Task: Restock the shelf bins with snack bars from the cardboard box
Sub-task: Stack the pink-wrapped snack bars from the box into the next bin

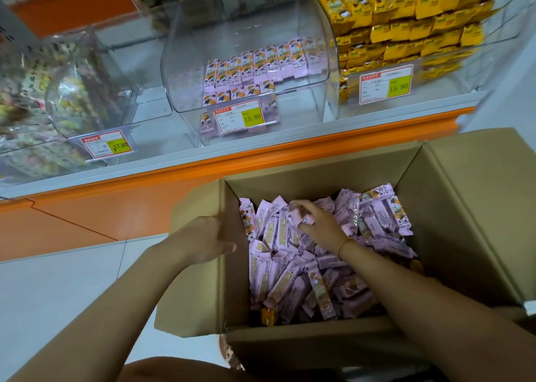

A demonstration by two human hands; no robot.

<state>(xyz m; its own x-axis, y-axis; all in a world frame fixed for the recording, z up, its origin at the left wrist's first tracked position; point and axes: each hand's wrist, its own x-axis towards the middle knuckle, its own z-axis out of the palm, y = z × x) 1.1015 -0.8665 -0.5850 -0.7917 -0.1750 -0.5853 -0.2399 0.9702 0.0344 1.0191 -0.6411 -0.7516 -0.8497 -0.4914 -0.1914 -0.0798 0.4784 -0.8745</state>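
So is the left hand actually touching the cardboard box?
Touching. The head view shows the left hand holding the cardboard box's left flap, fingers curled over its edge.

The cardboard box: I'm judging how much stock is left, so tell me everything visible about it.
The cardboard box is plain brown corrugated card, open at the top, with its flaps folded outward. It sits upright, low in front of the orange shelf base. Pink-wrapped snack bars lie jumbled inside and hide its bottom. The left hand grips the upper edge of its left side. The right hand reaches inside, fingers curled round some bars.
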